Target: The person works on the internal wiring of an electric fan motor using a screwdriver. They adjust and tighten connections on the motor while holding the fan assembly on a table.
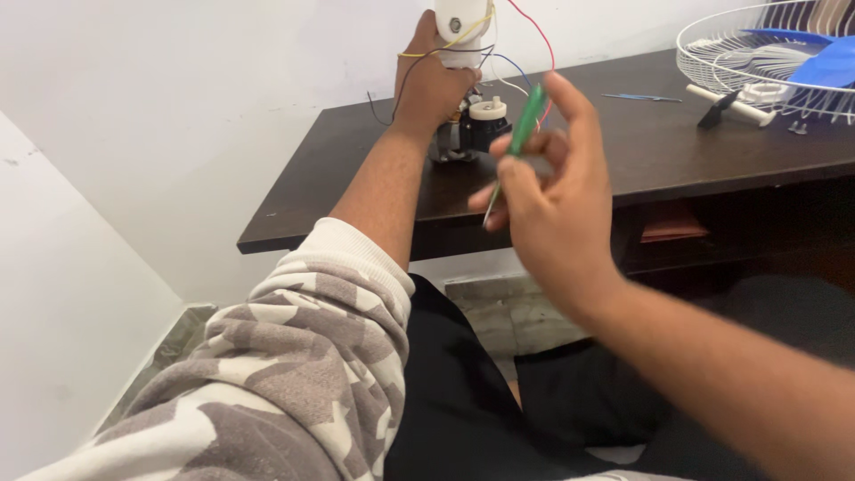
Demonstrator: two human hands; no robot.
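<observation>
Room is evenly lit, soft and diffuse, source not visible. White wall (178, 107) reads bright but not blown out. Dark desk (695, 151) carries a faint sheen, shadow underneath hides the shelf. Right hand (552, 214) slightly motion-blurred, green screwdriver (517, 142) soft. Fan grille (766, 62) is fairly sharp. Mild wide-angle stretch at edges.
</observation>
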